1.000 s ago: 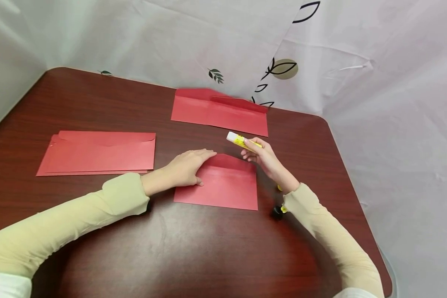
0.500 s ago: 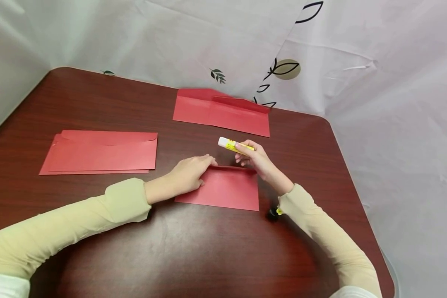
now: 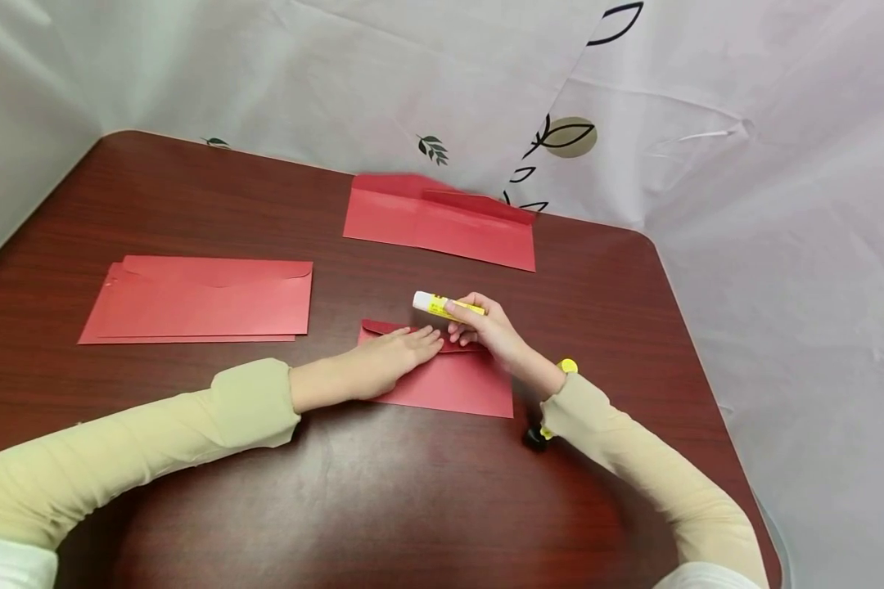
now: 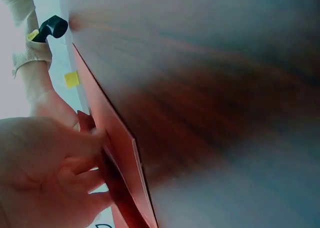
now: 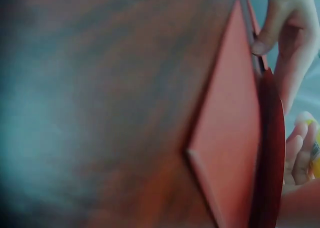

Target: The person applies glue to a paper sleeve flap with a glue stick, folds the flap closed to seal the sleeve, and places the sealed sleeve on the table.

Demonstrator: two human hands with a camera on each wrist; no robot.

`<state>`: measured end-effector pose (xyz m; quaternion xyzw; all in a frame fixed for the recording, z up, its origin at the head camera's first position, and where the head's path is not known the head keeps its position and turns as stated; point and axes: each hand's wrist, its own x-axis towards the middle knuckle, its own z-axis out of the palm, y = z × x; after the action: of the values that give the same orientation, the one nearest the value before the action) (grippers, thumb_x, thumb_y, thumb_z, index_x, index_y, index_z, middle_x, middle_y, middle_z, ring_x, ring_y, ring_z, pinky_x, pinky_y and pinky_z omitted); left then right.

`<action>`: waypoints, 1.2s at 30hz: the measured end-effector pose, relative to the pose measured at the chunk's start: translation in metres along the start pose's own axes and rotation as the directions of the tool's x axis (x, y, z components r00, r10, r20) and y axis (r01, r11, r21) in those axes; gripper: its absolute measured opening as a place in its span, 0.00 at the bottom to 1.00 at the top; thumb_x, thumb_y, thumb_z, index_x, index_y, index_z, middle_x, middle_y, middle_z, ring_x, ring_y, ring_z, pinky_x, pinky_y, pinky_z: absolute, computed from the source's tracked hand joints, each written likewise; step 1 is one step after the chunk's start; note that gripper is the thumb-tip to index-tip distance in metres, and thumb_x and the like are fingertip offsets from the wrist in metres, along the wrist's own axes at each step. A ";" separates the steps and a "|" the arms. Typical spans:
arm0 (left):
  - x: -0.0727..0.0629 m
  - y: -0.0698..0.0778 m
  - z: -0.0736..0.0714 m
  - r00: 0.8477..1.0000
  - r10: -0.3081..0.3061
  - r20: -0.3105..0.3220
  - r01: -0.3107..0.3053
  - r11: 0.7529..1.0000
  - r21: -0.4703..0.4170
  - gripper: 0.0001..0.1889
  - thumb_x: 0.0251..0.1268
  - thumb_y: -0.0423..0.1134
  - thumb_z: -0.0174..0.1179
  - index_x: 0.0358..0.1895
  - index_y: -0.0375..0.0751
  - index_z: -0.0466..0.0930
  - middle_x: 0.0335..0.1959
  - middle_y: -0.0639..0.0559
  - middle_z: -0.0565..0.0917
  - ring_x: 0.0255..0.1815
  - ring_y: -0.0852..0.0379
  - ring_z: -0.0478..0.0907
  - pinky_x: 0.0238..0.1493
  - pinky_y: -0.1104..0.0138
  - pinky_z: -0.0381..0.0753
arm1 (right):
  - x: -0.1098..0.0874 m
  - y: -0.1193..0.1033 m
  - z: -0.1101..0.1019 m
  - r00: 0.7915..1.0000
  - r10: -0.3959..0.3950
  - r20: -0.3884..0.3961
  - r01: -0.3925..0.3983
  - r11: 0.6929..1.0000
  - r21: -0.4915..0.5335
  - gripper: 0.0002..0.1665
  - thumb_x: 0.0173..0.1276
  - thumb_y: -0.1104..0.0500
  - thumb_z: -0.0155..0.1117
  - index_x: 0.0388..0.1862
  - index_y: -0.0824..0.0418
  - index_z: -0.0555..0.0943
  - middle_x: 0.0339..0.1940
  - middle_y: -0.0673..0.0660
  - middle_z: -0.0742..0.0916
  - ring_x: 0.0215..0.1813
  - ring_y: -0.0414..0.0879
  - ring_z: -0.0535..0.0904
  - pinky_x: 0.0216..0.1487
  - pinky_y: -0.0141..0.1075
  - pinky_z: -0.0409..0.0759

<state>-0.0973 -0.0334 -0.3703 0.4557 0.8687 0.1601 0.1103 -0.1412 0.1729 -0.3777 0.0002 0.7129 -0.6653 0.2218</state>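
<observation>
A red envelope [image 3: 449,384] lies in front of me, its flap folded toward me over the body. My left hand [image 3: 390,360] rests on the flap's left half with fingers extended. My right hand [image 3: 489,331] pinches a yellow glue stick [image 3: 438,306], its white end pointing left, just above the flap; the lower fingers are right at the flap. In the right wrist view, the envelope [image 5: 230,118] shows its flap standing slightly off the body. In the left wrist view, the fingers of my left hand [image 4: 45,173] reach over the flap's edge.
Red envelopes [image 3: 214,298] lie stacked at the left. Two more envelopes [image 3: 442,221] with raised flaps overlap at the table's back edge, against a white curtain [image 3: 339,74]. Beside my right wrist are a small yellow round thing [image 3: 569,366] and a black piece [image 3: 534,438].
The flap has gone from raised to folded down toward me. My left hand has moved onto it and flattened. My right hand, still holding the glue stick, has shifted left and down.
</observation>
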 end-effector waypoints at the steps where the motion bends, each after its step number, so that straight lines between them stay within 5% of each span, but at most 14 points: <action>1: 0.000 0.000 0.001 1.000 -0.005 0.028 0.005 1.000 0.003 0.26 0.69 0.25 0.48 0.70 0.30 0.61 0.72 0.35 0.62 0.75 0.42 0.57 0.72 0.45 0.59 | -0.001 0.001 0.001 1.000 -0.003 -0.001 0.003 1.000 -0.005 0.05 0.71 0.59 0.56 0.37 0.57 0.70 0.18 0.47 0.82 0.22 0.36 0.78 0.26 0.26 0.76; 9: 0.000 0.002 0.003 0.990 -0.040 0.133 0.041 0.999 -0.002 0.34 0.70 0.49 0.54 0.74 0.38 0.56 0.77 0.42 0.54 0.79 0.43 0.47 0.72 0.38 0.50 | -0.002 0.010 0.005 0.999 -0.037 0.000 0.037 0.999 -0.021 0.06 0.71 0.60 0.56 0.40 0.60 0.70 0.20 0.48 0.83 0.25 0.35 0.81 0.31 0.26 0.80; 36: -0.002 0.001 0.008 0.988 -0.058 0.143 0.057 0.998 0.013 0.34 0.69 0.52 0.53 0.75 0.48 0.56 0.78 0.44 0.52 0.79 0.46 0.45 0.74 0.40 0.48 | -0.003 0.021 0.003 0.998 -0.062 0.031 0.066 0.987 -0.149 0.11 0.72 0.57 0.57 0.43 0.65 0.70 0.27 0.51 0.87 0.32 0.37 0.85 0.39 0.31 0.85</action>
<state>-0.0927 -0.0332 -0.3772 0.4410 0.8721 0.1201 0.1748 -0.1314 0.1737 -0.3966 -0.0482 0.7576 -0.6164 0.2092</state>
